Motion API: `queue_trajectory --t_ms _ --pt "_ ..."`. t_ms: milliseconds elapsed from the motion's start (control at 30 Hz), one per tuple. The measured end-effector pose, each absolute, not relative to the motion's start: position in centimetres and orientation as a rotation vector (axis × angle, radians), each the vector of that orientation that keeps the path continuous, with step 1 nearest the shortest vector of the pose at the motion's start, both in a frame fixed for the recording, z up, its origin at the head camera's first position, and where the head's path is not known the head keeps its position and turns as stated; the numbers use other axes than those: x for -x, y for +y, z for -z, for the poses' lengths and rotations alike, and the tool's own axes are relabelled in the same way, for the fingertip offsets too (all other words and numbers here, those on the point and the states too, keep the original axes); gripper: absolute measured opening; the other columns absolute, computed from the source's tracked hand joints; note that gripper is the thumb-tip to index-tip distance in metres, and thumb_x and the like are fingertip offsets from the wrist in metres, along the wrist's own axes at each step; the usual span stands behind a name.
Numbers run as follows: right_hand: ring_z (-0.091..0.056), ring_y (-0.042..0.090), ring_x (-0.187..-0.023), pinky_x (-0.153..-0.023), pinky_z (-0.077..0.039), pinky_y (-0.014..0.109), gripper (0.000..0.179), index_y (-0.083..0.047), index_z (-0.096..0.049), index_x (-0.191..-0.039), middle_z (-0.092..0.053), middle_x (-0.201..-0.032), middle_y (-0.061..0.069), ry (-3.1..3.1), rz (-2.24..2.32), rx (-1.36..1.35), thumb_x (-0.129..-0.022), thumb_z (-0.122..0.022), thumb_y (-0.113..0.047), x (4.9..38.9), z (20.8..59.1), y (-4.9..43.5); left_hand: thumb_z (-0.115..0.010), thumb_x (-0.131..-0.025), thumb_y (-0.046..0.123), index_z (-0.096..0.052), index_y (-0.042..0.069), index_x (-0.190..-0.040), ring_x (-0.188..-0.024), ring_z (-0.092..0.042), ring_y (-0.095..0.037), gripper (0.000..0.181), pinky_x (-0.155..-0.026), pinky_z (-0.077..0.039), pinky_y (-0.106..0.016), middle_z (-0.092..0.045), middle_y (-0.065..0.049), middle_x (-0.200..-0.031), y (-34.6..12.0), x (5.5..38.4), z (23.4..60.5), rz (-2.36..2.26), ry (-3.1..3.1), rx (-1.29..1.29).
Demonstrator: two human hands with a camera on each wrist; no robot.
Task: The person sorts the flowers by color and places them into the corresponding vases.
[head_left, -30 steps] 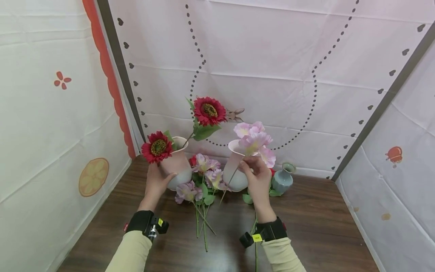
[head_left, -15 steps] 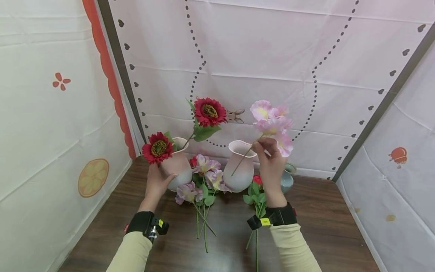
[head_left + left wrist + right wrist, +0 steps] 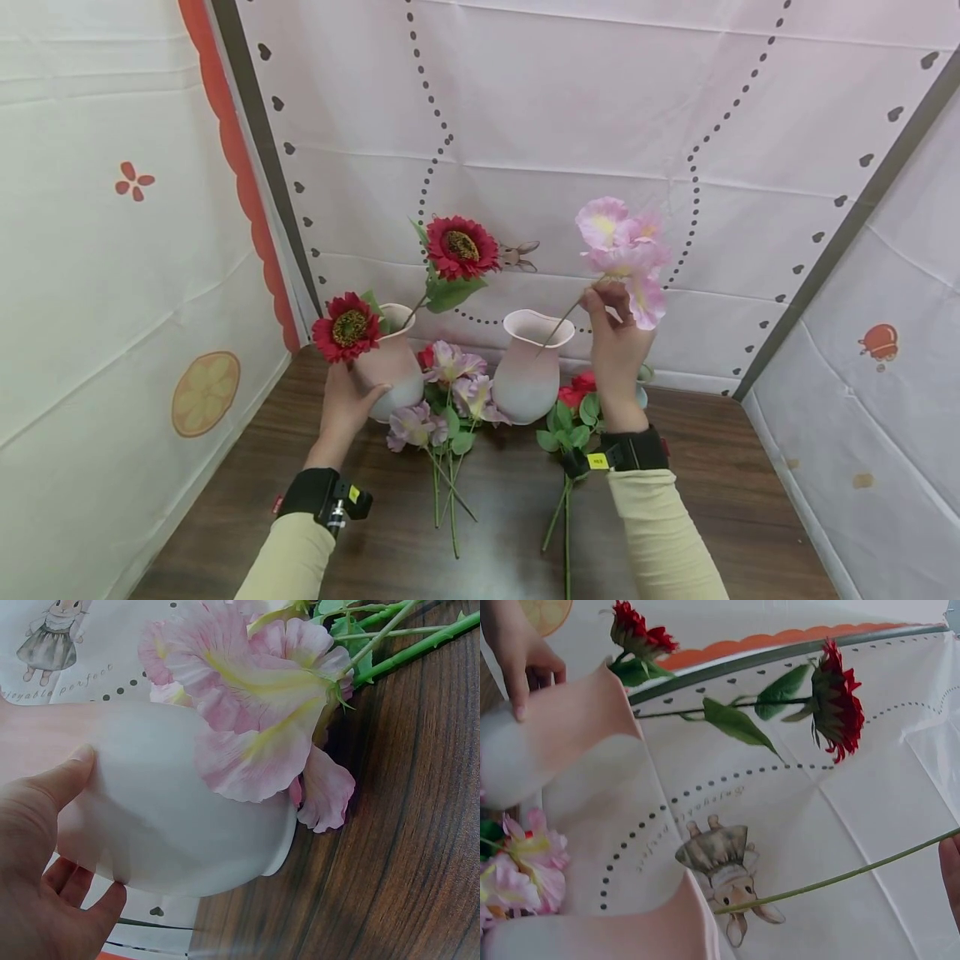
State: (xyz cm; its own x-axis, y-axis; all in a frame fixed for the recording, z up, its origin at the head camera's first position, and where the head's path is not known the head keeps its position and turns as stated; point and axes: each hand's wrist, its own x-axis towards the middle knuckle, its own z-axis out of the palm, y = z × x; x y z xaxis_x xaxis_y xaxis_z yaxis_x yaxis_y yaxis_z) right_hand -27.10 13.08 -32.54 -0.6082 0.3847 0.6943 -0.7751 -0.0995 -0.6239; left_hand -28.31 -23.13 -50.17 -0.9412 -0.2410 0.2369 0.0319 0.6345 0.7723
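Note:
My left hand grips the left pink-and-white vase, thumb on one side and fingers on the other in the left wrist view. Two red sunflower-like blooms stand in that vase, one leaning left over my hand. Above the table, my right hand pinches the stem of a pale pink flower. Its thin stem slants down to the left, and the lower end overlaps the mouth of the right vase. Part of my right hand shows at the edge of the right wrist view.
Several lilac flowers lie between the vases, stems toward me. Red roses with green leaves lie right of the right vase. A small blue vase is mostly hidden behind my right hand. Printed cloth walls enclose the wooden table.
My right hand has moved up and right with the pink flower, raising its stem's lower end from low in front of the right vase to that vase's mouth. The left hand stays put.

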Motion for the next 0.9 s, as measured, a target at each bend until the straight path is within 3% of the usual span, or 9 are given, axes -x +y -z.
queue_trajectory --t_ms 233,633,900 --pt "-0.068 0.007 -0.076 -0.072 -0.061 0.02 0.02 0.024 -0.056 -0.1 -0.068 -0.085 0.0 -1.407 -1.736 -0.414 -0.086 -0.066 0.013 27.0 31.2 12.9 -0.079 -0.086 0.026 -0.012 0.004 -0.157 -0.148 -0.027 -0.046 0.1 -0.12 -0.028 -0.061 -0.027 -0.03 -0.157 -23.2 28.3 50.2 1.207 -2.546 -0.176" --pt "-0.067 0.005 -0.075 -0.073 -0.061 0.018 0.02 0.024 -0.058 -0.1 -0.069 -0.082 -0.004 -1.483 -1.721 -0.357 -0.086 -0.067 0.012 27.7 32.2 12.9 -0.078 -0.086 0.026 -0.013 0.003 -0.156 -0.146 -0.029 -0.046 0.098 -0.12 -0.029 -0.061 -0.029 -0.031 -0.155 -23.2 28.2 50.0 1.209 -2.559 -0.192" --pt "-0.067 -0.002 -0.077 -0.075 -0.059 0.015 0.019 0.016 -0.064 -0.099 -0.07 -0.09 0.024 -1.589 -1.618 -0.302 -0.086 -0.072 0.004 29.5 34.3 13.4 -0.079 -0.086 0.025 -0.015 0.003 -0.156 -0.146 -0.03 -0.046 0.097 -0.119 -0.03 -0.062 -0.03 -0.031 -0.154 -23.2 28.3 50.1 1.206 -2.561 -0.201"
